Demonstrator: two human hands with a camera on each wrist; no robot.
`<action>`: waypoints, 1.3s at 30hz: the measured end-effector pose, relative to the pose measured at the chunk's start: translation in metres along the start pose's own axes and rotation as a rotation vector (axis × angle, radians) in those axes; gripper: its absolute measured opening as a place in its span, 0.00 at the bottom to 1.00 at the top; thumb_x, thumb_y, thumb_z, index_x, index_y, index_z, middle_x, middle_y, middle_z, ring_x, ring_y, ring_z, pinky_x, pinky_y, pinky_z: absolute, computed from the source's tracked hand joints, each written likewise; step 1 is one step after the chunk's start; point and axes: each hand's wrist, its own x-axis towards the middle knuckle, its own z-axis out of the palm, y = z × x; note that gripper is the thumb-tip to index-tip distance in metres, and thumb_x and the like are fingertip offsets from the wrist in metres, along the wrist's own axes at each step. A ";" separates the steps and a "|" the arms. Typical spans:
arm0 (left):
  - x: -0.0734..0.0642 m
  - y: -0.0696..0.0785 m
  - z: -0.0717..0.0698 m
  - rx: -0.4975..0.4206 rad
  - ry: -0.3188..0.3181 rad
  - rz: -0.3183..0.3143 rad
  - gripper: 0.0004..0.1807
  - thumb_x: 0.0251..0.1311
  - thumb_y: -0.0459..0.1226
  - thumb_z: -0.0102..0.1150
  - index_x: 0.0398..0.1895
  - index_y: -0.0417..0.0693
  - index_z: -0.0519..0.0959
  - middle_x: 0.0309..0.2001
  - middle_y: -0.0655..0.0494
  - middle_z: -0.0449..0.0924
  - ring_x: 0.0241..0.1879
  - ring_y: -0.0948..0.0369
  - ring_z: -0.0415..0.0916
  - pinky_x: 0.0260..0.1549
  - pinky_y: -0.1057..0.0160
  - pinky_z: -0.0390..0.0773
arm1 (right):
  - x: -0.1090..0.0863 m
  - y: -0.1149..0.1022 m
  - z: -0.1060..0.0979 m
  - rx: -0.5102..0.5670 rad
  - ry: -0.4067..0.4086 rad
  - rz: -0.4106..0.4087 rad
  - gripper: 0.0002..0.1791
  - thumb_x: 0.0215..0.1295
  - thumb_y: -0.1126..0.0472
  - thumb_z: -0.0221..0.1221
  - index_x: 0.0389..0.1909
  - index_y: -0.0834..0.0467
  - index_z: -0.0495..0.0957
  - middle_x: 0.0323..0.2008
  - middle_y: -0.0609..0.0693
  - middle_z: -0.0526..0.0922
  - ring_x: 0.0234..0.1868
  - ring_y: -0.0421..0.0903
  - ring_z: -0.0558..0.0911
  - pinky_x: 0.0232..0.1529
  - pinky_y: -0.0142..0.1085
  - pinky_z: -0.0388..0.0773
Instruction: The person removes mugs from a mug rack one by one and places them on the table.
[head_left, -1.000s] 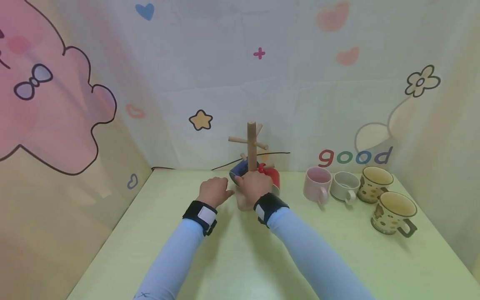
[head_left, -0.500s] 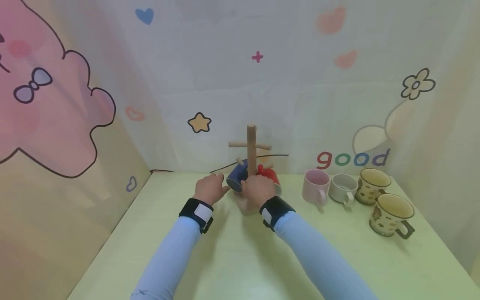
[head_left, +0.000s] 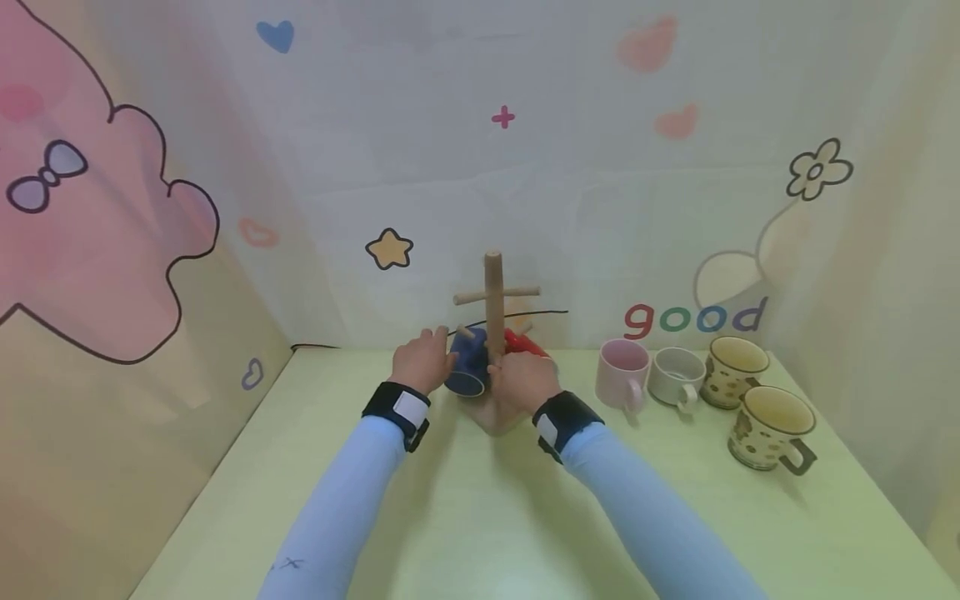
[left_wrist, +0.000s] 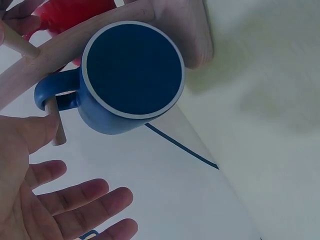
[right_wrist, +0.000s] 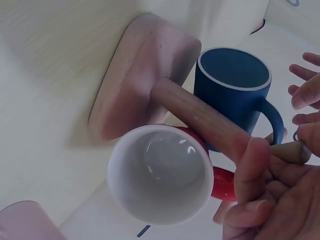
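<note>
A wooden mug tree (head_left: 493, 283) stands at the back of the table, its base (right_wrist: 145, 80) turned corner-first toward me. A blue mug (head_left: 470, 354) hangs by its handle from a low peg on the left side, with a pale-rimmed end facing down and forward. On the right hangs a red mug (right_wrist: 160, 175), white inside and partly hidden in the head view. My right hand (head_left: 527, 382) curls its fingers round the mug tree low down, between the two mugs. My left hand (head_left: 422, 362) is beside the blue mug, fingers spread, thumb (left_wrist: 42, 132) right at the peg.
To the right stand a pink mug (head_left: 622, 375), a white cup (head_left: 677, 377) and two spotted beige mugs, one farther back (head_left: 737, 371) and one nearer (head_left: 771, 429). A printed cloth (head_left: 420, 150) hangs right behind the table.
The mug tree has turned under my right hand: its base corner and the blue mug now face me more, and the upper pegs have swung. The right hand has come slightly nearer.
</note>
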 end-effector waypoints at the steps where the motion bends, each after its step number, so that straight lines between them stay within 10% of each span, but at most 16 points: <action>1: 0.001 0.001 -0.001 0.004 0.004 0.003 0.26 0.71 0.48 0.56 0.63 0.41 0.70 0.46 0.41 0.77 0.39 0.47 0.82 0.34 0.49 0.82 | 0.000 0.001 0.000 0.005 0.003 -0.008 0.20 0.76 0.47 0.50 0.45 0.57 0.82 0.35 0.52 0.85 0.37 0.52 0.83 0.42 0.51 0.81; 23: 0.007 0.006 0.003 0.019 0.078 0.020 0.15 0.73 0.47 0.53 0.50 0.47 0.80 0.31 0.49 0.82 0.30 0.54 0.81 0.27 0.55 0.81 | -0.005 0.010 0.000 0.130 -0.002 0.087 0.19 0.76 0.47 0.49 0.38 0.58 0.80 0.32 0.53 0.80 0.39 0.54 0.78 0.43 0.53 0.81; 39: -0.002 0.012 0.000 0.050 0.132 0.034 0.14 0.74 0.44 0.52 0.44 0.43 0.80 0.29 0.47 0.82 0.29 0.52 0.82 0.25 0.53 0.82 | -0.011 0.022 0.003 0.041 0.260 0.116 0.18 0.71 0.48 0.59 0.43 0.60 0.83 0.29 0.54 0.75 0.23 0.50 0.76 0.27 0.43 0.80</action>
